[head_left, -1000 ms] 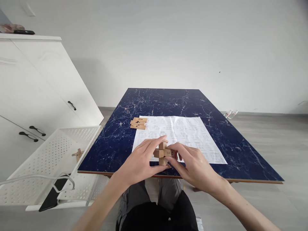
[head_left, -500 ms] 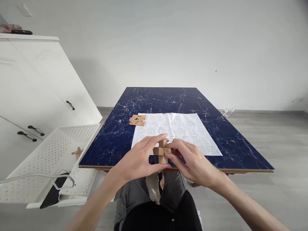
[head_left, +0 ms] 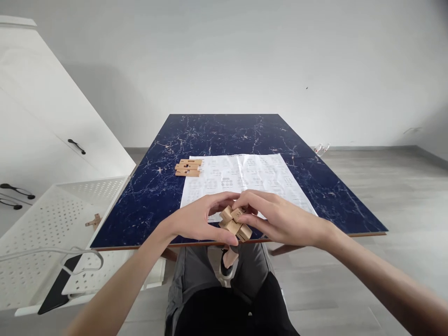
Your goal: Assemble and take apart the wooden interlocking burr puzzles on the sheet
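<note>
A wooden interlocking puzzle (head_left: 231, 226) of crossed light-brown blocks is held between my two hands near the front edge of the table. My left hand (head_left: 203, 217) curves around its left side, thumb at the bottom and fingers behind. The thumb and fingers of my right hand (head_left: 276, 215) pinch an upper block with dark markings on its face. My fingers hide the puzzle's far side. Behind it lies a white printed sheet (head_left: 276, 179), creased down the middle. Several flat wooden pieces with cut-outs (head_left: 188, 167) rest at the sheet's upper left corner.
The dark blue marbled table (head_left: 217, 135) ends close to my lap. To the left stand a white cabinet (head_left: 42, 107) and a white perforated basket (head_left: 38, 224) with a cable (head_left: 84, 252) and a wooden piece (head_left: 93, 222). Clear bottles (head_left: 321, 149) are beyond the table's right edge.
The puzzle has turned from upright to a slanted pose in my hands. My left thumb has moved down and left along it. The whole view has shifted slightly.
</note>
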Demonstrator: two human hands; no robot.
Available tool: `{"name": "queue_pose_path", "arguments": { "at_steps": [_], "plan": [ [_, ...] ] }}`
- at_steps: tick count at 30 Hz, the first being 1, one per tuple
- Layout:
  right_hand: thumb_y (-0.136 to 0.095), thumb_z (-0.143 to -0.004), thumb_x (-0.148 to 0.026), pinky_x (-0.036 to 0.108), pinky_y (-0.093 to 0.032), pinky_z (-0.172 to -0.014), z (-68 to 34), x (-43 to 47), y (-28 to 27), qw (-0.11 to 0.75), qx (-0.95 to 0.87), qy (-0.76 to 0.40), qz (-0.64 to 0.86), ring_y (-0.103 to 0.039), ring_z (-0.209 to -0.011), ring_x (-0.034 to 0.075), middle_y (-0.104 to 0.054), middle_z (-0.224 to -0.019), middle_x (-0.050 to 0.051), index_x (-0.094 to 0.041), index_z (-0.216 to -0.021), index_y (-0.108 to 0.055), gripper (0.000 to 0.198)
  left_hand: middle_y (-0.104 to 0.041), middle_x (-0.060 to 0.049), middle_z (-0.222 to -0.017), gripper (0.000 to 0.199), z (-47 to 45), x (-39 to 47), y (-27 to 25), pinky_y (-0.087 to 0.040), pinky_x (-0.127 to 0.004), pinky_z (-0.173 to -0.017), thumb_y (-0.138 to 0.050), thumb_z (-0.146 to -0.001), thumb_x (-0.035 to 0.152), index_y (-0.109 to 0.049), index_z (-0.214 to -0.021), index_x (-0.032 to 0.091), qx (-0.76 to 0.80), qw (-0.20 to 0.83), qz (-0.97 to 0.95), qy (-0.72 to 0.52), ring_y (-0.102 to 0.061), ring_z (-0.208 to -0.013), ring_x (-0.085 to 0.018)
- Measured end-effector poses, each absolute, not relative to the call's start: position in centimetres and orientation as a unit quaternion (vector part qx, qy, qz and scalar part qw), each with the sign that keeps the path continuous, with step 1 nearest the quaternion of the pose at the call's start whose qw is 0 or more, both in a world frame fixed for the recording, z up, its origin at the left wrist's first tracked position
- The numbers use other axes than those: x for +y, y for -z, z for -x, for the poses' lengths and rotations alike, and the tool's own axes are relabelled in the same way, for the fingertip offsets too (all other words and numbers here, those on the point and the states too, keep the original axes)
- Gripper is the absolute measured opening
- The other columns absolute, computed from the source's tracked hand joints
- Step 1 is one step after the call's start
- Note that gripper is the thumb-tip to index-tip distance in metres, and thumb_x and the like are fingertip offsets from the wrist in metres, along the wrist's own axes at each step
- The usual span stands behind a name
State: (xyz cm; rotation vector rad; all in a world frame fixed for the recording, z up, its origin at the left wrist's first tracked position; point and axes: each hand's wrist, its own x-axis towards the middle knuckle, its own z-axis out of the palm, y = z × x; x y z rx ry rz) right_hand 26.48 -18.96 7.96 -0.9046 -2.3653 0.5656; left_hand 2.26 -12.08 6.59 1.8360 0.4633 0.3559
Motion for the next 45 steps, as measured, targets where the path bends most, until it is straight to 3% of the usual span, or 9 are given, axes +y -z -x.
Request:
{"name": "queue_pose_path", "arguments": {
  "at_steps": [4, 9, 17, 21, 27, 34, 39, 45],
  "plan": [
    [-0.05, -0.114, -0.025, 0.028, -0.053, -0.071, -26.8, -17.3, -8.1, 0.27, -0.851, -0.277, 0.355, -0.069, -0.082, 0.017, -0.075, -0.104, 0.006, -0.023, -0.114, -0.059, 0.01, -0.07, -0.011, -0.145, 0.084, -2.6, -10.1, -5.8, -0.056, -0.047, -0.111, -0.094, -0.076, 0.031, -0.059, -0.152, 0.03, 0.174, 0.612, -0.757, -0.149, -0.072, -0.128, -0.033],
    [-0.049, -0.114, -0.025, 0.027, -0.052, -0.07, -27.0, -14.8, -6.8, 0.278, -0.853, -0.269, 0.35, -0.069, -0.08, 0.017, -0.077, -0.102, 0.005, -0.023, -0.115, -0.062, 0.013, -0.075, -0.011, -0.135, 0.095, -2.7, -7.0, -4.9, -0.057, -0.047, -0.108, -0.096, -0.077, 0.033, -0.049, -0.159, 0.032, 0.162, 0.647, -0.738, -0.099, -0.074, -0.123, -0.032],
    [-0.054, -0.114, -0.032, 0.025, -0.05, -0.067, -27.0, -10.3, -3.7, 0.306, -0.823, -0.313, 0.362, -0.067, -0.073, 0.014, -0.074, -0.091, 0.001, -0.022, -0.109, -0.066, 0.016, -0.074, -0.012, -0.132, 0.079, -3.1, -1.8, -2.3, -0.061, -0.045, -0.1, -0.095, -0.079, 0.046, -0.059, -0.147, 0.03, 0.116, 0.731, -0.67, -0.058, -0.074, -0.122, -0.032],
    [-0.054, -0.114, -0.031, 0.025, -0.051, -0.064, -26.2, -8.5, -2.6, 0.315, -0.812, -0.353, 0.342, -0.065, -0.068, 0.012, -0.072, -0.09, 0.0, -0.02, -0.109, -0.066, 0.017, -0.072, -0.013, -0.137, 0.069, -2.8, -0.5, -1.3, -0.059, -0.048, -0.107, -0.09, -0.084, 0.052, -0.063, -0.143, 0.03, 0.078, 0.765, -0.637, -0.043, -0.07, -0.13, -0.035],
    [-0.058, -0.113, -0.036, 0.025, -0.051, -0.064, -25.5, -7.1, -1.6, 0.324, -0.799, -0.367, 0.349, -0.066, -0.07, 0.013, -0.075, -0.092, 0.001, -0.021, -0.11, -0.068, 0.019, -0.074, -0.011, -0.13, 0.065, -2.2, 0.1, -0.3, -0.062, -0.042, -0.099, -0.092, -0.084, 0.041, -0.065, -0.143, 0.03, 0.083, 0.769, -0.629, -0.085, -0.073, -0.121, -0.031],
    [-0.062, -0.111, -0.039, 0.026, -0.052, -0.067, -25.8, -7.1, -0.7, 0.37, -0.777, -0.354, 0.366, -0.066, -0.076, 0.015, -0.075, -0.094, 0.002, -0.022, -0.111, -0.069, 0.019, -0.07, -0.01, -0.123, 0.077, -2.5, 0.4, 0.4, -0.061, -0.039, -0.092, -0.092, -0.083, 0.05, -0.061, -0.15, 0.029, 0.111, 0.777, -0.612, -0.1, -0.07, -0.111, -0.026],
    [-0.065, -0.11, -0.039, 0.028, -0.051, -0.068, -25.8, -7.0, -0.3, 0.394, -0.77, -0.356, 0.354, -0.062, -0.075, 0.014, -0.071, -0.091, 0.001, -0.023, -0.107, -0.069, 0.017, -0.068, -0.012, -0.131, 0.077, -2.8, 0.3, 0.7, -0.058, -0.04, -0.093, -0.091, -0.083, 0.051, -0.061, -0.15, 0.03, 0.104, 0.786, -0.6, -0.104, -0.068, -0.115, -0.027],
    [-0.067, -0.108, -0.044, 0.034, -0.053, -0.074, -25.4, -6.7, 0.7, 0.434, -0.766, -0.343, 0.328, -0.059, -0.079, 0.017, -0.064, -0.091, 0.002, -0.024, -0.106, -0.074, 0.021, -0.068, -0.009, -0.122, 0.078, -3.1, 0.1, 0.6, -0.056, -0.035, -0.085, -0.091, -0.083, 0.052, -0.06, -0.151, 0.03, 0.106, 0.789, -0.596, -0.102, -0.067, -0.1, -0.022]
  ]
}}
